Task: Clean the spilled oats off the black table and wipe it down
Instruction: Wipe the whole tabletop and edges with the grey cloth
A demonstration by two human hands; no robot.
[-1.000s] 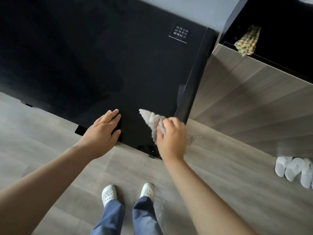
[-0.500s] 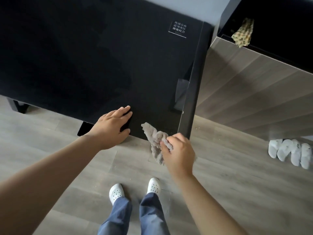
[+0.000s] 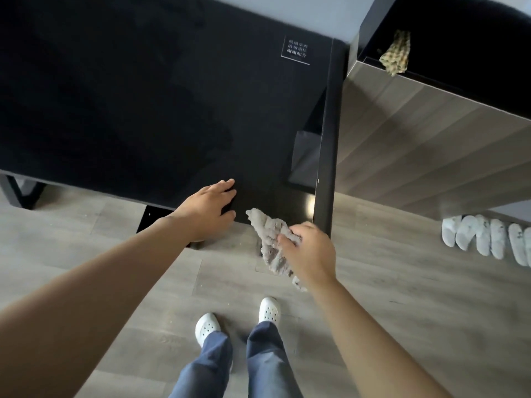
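Observation:
The black table [image 3: 138, 104] fills the upper left of the view; no oats show on its dark top. My left hand [image 3: 208, 206] lies flat on the table's near edge, fingers spread. My right hand [image 3: 307, 248] is shut on a crumpled grey cloth [image 3: 270, 245], held just past the table's near right corner, with most of the cloth hanging over the floor. A few pale specks lie on the wood floor [image 3: 235, 242] under the table's edge.
A white label [image 3: 297, 50] is stuck near the table's far right. A black cabinet [image 3: 465, 44] with a yellow-green cloth [image 3: 396, 56] on its rim stands at right. White slippers [image 3: 488, 239] lie on the floor. My feet in white clogs [image 3: 238, 317] stand below.
My right hand has pulled the cloth from the table's top toward me and off the near edge. My left hand stayed on the edge. The view shifted back slightly.

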